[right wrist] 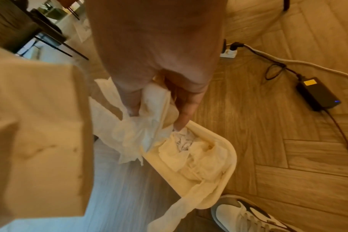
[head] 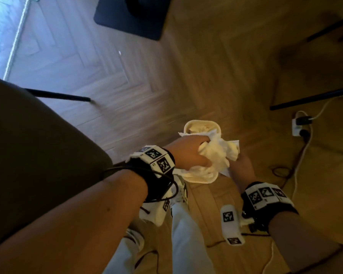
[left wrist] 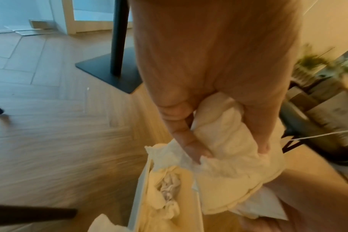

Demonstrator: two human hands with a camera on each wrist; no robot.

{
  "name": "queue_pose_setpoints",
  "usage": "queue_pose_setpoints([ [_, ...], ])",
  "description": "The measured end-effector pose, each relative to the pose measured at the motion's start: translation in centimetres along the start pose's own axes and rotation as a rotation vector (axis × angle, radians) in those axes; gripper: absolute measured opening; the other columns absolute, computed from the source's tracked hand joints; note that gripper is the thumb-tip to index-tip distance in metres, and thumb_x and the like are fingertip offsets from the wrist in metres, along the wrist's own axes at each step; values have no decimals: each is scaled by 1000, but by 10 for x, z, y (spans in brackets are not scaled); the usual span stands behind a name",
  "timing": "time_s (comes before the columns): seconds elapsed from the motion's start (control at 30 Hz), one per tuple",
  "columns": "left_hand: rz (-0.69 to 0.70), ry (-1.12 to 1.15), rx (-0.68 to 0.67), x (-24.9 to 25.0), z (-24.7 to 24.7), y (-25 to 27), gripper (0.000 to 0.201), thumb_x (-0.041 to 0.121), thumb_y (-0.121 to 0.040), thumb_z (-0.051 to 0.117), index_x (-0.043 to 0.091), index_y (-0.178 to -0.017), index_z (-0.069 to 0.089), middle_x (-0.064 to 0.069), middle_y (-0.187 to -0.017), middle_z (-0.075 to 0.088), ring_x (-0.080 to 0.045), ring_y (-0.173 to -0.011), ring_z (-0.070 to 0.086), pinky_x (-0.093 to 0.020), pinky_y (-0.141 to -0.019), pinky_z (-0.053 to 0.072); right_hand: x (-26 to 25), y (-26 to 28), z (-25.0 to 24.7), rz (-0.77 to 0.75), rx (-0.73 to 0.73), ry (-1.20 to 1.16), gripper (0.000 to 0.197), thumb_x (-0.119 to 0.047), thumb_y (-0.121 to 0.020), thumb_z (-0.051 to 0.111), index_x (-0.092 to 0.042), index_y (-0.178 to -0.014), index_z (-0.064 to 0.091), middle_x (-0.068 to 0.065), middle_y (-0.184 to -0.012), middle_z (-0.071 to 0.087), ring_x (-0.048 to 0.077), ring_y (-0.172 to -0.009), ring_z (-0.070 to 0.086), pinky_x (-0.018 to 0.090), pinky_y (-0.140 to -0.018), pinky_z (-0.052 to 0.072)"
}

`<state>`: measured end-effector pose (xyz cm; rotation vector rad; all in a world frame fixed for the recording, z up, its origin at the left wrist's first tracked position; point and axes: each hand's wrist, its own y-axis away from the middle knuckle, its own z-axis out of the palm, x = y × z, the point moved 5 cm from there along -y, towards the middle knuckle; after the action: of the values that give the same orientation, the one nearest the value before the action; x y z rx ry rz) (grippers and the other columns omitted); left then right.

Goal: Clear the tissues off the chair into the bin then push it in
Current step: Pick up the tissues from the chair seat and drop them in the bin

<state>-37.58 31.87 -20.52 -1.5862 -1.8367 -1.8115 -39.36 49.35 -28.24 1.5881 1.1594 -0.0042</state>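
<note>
- Tissues (head: 214,155) sit bunched between both hands, right above the open bin (head: 188,125), which stands on the wood floor (head: 166,76) just in front of the person's shoes.
- Left hand (head: 188,151) has its fingers curled over the top of the wad, gripping it; the left wrist view shows thumb and fingers pinching the crumpled paper.
- Right hand (head: 244,165) holds the same wad from the right and from underneath, with its fingers wrapped into the folds in the right wrist view.
- Bin already holds crumpled tissue inside, and one strip drapes over its near rim.
- Chair (head: 38,145) fills the near left of the head view; the part of its seat that shows carries no tissue, though much of it lies hidden behind the left arm, so I cannot tell whether it is fully cleared.
- Judged from this, the clearing is most of the way along: the load in hand hangs over the bin's mouth but is not yet dropped.
- What is left: let go of the wad, tuck in the strip hanging over the rim, check the seat, then push the chair in, which looks untouched so far.
</note>
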Motion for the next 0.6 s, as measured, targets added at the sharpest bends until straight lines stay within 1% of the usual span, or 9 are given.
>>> queue_pose_setpoints([
  [0.07, -93, -35, -27, -21, 9, -26, 48, 27, -84, 68, 11, -125, 49, 1, -98, 58, -16, -85, 59, -15, -62, 44, 20, -9, 4, 89, 26, 30, 40, -22, -82, 69, -3, -115, 59, 13, -111, 65, 28, -103, 62, 24, -75, 45],
  [0.17, -244, -139, -65, -55, 27, -65, 56, 30, -85, 64, 14, -133, 41, -11, -124, 57, -30, -107, 57, -33, -78, 47, 36, -25, 13, 179, 67, 28, 34, -27, -78, 74, -7, -100, 59, 13, -98, 64, 32, -91, 62, 41, -79, 51],
  [0.23, -309, -197, -89, -71, 40, -89, 56, 28, -86, 62, 14, -134, 39, -13, -127, 56, -31, -109, 57, -36, -83, 47, 45, -32, 26, 201, 1, 67, 38, -26, -77, 74, -10, -107, 58, 12, -99, 61, 30, -90, 59, 39, -78, 49],
  [0.3, -373, -254, -99, -86, 52, -112, 59, 29, -87, 60, 14, -137, 34, -13, -127, 57, -31, -109, 58, -39, -85, 49, 63, -44, 39, 267, -42, 42, 56, -24, -76, 74, -7, -124, 50, 8, -106, 57, 32, -101, 59, 37, -80, 47],
  [0.37, -433, -304, -80, -99, 58, -131, 63, 32, -89, 57, 12, -141, 28, -14, -130, 56, -33, -112, 58, -40, -84, 49, 83, -55, 51, 369, -60, -9, 72, -31, -71, 76, -7, -129, 41, 10, -118, 55, 37, -108, 57, 46, -87, 51],
  [0.4, -453, -319, -57, -104, 61, -140, 66, 34, -89, 56, 11, -143, 24, -15, -131, 55, -33, -113, 57, -39, -82, 48, 90, -58, 56, 409, -79, -13, 76, -37, -68, 76, -10, -129, 39, 14, -122, 53, 39, -107, 57, 52, -87, 53],
  [0.47, -482, -325, -1, -110, 65, -153, 74, 38, -90, 54, 10, -147, 16, -16, -136, 49, -34, -116, 55, -38, -83, 46, 100, -62, 65, 429, -150, 2, 82, -50, -64, 72, -13, -129, 37, 16, -125, 51, 41, -104, 59, 54, -84, 53],
  [0.53, -522, -259, 50, -112, 73, -158, 83, 41, -87, 58, 13, -148, 11, -16, -143, 39, -36, -121, 51, -42, -92, 46, 100, -62, 72, 395, -228, 38, 81, -54, -68, 66, -16, -133, 36, 17, -121, 57, 40, -97, 64, 46, -80, 54],
  [0.6, -520, -197, 37, -110, 82, -158, 83, 41, -85, 61, 15, -148, 14, -17, -145, 36, -38, -122, 50, -45, -96, 46, 99, -61, 78, 352, -287, 80, 68, -49, -76, 62, -20, -133, 39, 16, -110, 65, 36, -88, 68, 38, -70, 52],
])
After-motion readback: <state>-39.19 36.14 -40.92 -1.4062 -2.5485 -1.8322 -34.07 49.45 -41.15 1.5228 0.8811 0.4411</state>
